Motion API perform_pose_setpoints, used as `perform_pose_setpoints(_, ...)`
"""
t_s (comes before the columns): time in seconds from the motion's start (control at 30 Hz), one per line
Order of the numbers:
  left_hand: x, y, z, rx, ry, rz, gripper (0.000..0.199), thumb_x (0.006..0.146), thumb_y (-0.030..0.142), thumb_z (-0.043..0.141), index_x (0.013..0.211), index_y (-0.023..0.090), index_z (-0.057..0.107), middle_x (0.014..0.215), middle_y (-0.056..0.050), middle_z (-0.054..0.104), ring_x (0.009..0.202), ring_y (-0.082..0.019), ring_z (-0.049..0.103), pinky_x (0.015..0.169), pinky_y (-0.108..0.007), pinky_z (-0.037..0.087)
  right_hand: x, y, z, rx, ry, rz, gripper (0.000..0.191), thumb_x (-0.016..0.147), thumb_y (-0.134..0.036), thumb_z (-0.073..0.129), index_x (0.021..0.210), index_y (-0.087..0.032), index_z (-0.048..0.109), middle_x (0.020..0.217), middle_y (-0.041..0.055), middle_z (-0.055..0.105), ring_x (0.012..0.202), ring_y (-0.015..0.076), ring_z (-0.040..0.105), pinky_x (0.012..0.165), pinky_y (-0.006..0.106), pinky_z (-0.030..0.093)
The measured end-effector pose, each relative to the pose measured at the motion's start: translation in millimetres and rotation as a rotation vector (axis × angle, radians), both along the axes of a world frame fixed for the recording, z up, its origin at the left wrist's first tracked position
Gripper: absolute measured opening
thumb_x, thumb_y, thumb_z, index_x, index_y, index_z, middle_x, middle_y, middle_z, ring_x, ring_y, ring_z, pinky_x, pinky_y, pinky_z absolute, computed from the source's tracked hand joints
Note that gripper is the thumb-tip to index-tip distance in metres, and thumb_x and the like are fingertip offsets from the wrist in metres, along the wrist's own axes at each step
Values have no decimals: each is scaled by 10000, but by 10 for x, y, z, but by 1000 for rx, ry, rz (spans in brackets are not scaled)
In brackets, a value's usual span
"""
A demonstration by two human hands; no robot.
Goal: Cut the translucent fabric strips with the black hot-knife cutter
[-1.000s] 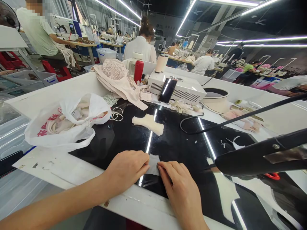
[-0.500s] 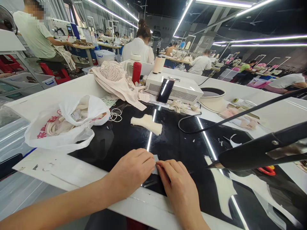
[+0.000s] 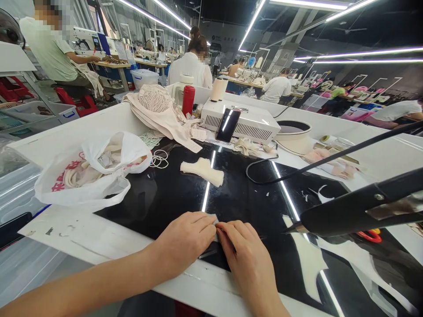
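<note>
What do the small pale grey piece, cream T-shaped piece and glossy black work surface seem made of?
The small pale grey piece may be matt fabric, but fingers hide most of it. The cream T-shaped piece looks like matt fabric or foam, given its thick edges. The glossy black work surface could be glass or plastic; it mirrors the lights brightly.

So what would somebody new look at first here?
Probably the person's left grip and right grip, close together at a small grey piece, lower centre. Then the big black tool jutting in from the right, and the bright red bottle standing at the back.
</note>
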State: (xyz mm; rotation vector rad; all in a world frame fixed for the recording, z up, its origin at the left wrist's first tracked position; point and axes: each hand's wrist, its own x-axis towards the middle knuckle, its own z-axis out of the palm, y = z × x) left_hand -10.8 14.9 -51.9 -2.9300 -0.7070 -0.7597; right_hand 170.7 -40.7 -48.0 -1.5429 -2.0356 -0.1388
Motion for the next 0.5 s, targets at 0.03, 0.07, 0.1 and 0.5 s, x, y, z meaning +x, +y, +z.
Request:
perform_pose_setpoints(0.03, -2, -1, -9, 18, -10, 2, 162, 1009, 101, 525, 1083, 95, 670, 1224, -102, 725, 1130, -243, 684, 918, -380, 601, 4, -4, 1, -1, 9, 2, 200, 1034, -169, 499, 964, -189, 685, 803, 26, 659, 680, 178, 547, 651, 324, 429)
perform_pose_setpoints(0.07, -3, -2, -18, 33, -18, 3, 164, 1012, 103, 522, 1084, 95, 670, 1217, -99, 728, 1122, -239, 687, 911, -376, 604, 7, -8, 2, -2, 16, 4, 199, 1033, -168, 500, 966, -190, 686, 802, 22, 658, 675, 175, 544, 643, 321, 429)
perform_pose_setpoints(0.1, -5, -4, -26, 43, -22, 5, 166, 1014, 104, 519, 1085, 96, 669, 1209, -95, 731, 1116, -235, 690, 907, -373, 606, 10, -11, 2, -2, 21, 4, 199, 1033, -168, 502, 962, -191, 686, 801, 20, 659, 673, 173, 544, 638, 319, 430)
perform_pose_setpoints(0.5, -9, -46, 3, 29, -94, -15, 134, 1004, 86, 536, 1057, 107, 657, 1167, -76, 743, 1099, -217, 699, 902, -358, 616, 279, -210, 149, 223, 144, -21, 229, 975, -200, 645, 1195, -248, 686, 1106, 53, 688, 1000, 216, 634, 897, 370, 496)
